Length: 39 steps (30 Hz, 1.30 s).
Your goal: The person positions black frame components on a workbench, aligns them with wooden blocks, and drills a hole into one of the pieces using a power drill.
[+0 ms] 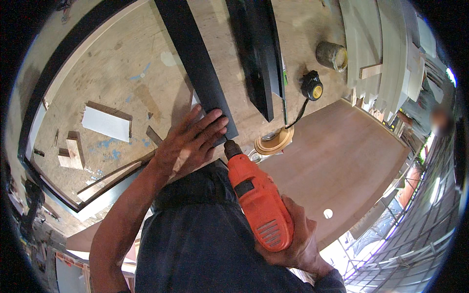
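Observation:
My left hand lies across the near end of a long black board, fingers over its top and holding it; the thumb is hidden. In my right hand is an orange power drill, gripped at its rear handle. The drill's chuck points at the board's near end, its thin bit at or close to the edge; whether it has entered cannot be made out. To the right lies another black piece with a raised edge, apart from both hands.
A black frame borders the worktable's left side, with a white block and wood offcuts inside. On the right are a dirty can, a tape measure, a tape roll, a brown panel and stacked pale strips.

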Tool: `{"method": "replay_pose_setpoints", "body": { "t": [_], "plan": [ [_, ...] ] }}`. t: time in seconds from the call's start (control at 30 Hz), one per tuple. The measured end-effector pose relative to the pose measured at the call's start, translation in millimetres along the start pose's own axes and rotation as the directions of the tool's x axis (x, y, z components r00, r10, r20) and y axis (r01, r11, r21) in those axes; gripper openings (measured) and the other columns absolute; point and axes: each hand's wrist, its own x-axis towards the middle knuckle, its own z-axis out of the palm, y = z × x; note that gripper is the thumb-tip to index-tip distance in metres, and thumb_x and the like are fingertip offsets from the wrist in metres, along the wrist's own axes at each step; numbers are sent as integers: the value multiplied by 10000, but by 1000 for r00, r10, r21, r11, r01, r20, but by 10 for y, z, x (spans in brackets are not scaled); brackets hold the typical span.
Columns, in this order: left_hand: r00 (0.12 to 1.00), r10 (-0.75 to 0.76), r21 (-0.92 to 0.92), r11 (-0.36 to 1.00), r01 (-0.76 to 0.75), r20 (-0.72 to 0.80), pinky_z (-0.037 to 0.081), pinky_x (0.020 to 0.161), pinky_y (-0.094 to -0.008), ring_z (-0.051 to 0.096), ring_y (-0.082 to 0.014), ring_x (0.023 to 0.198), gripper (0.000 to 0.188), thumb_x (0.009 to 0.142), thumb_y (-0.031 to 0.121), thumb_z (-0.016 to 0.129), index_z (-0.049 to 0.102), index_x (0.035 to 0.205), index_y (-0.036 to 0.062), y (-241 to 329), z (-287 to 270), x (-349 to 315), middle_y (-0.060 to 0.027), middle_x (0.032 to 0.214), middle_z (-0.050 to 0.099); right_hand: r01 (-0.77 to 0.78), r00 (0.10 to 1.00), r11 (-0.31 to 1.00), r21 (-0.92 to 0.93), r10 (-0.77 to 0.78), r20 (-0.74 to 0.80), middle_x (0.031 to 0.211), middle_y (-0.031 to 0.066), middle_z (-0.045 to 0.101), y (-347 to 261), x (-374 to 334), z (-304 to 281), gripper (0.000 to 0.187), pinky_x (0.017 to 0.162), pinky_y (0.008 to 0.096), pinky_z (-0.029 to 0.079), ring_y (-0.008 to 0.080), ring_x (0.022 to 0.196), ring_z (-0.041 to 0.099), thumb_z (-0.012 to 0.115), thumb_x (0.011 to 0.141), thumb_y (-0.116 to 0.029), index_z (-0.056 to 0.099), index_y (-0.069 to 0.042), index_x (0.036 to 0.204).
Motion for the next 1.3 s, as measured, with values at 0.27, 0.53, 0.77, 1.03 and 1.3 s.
{"method": "replay_pose_setpoints", "body": {
  "t": [0.27,0.53,0.77,1.03,1.3],
  "plan": [
    [1000,1,-23,1000,-1,-16,166,1299,-493,309,-210,1525,432,862,307,706,717,1262,144,-16,36,-17,-7,1536,516,44,997,999,11,-44,-58,1119,242,698,-88,83,40,909,779,423,632,332,939,758,926,733,-324,380,40,1361],
    [1000,12,-52,999,-12,-17,177,1298,-498,313,-217,1522,469,838,340,733,715,1265,145,-23,50,-16,-19,1523,525,4,1000,1000,26,-4,-30,1045,220,708,-100,87,14,875,759,399,632,313,902,764,909,750,-284,369,48,1354],
    [999,11,-93,996,-15,-45,191,1295,-503,352,-215,1501,471,830,315,743,714,1265,137,-27,50,-13,-12,1502,548,-6,999,999,50,9,-52,1064,236,709,-103,107,22,875,755,398,634,318,898,765,911,745,-293,372,51,1342],
    [999,14,-72,997,-17,-44,196,1293,-506,348,-217,1503,493,840,331,731,699,1290,131,-35,50,-15,-16,1496,555,-21,1000,999,-30,21,-2,1076,228,700,-175,139,-81,888,718,407,635,326,877,764,908,743,-327,386,67,1344],
    [999,-3,-151,988,-3,-42,242,1274,-513,377,-226,1490,526,813,305,741,686,1295,101,-27,81,-40,-29,1517,530,2,1000,999,-50,-2,-9,1075,217,696,-173,157,-82,875,710,398,632,309,871,763,907,746,-322,391,67,1336]
  ]
}}
